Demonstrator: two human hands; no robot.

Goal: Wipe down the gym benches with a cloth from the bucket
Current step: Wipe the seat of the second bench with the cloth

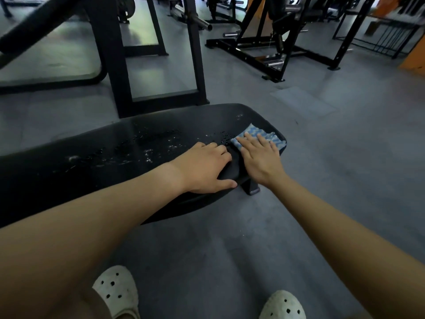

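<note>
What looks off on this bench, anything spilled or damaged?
Only the wet patch: droplets and whitish streaks lie scattered on the black bench, left of the cloth pressed under the right hand, fingers flat. That fits wiping with a wet cloth, not a spill. No tear or damage shows.

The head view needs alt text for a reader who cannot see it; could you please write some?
A right hand presses a blue cloth on the end of a black bench, while the left hand rests on its near edge. Droplets dot it; machines stand behind.
</note>
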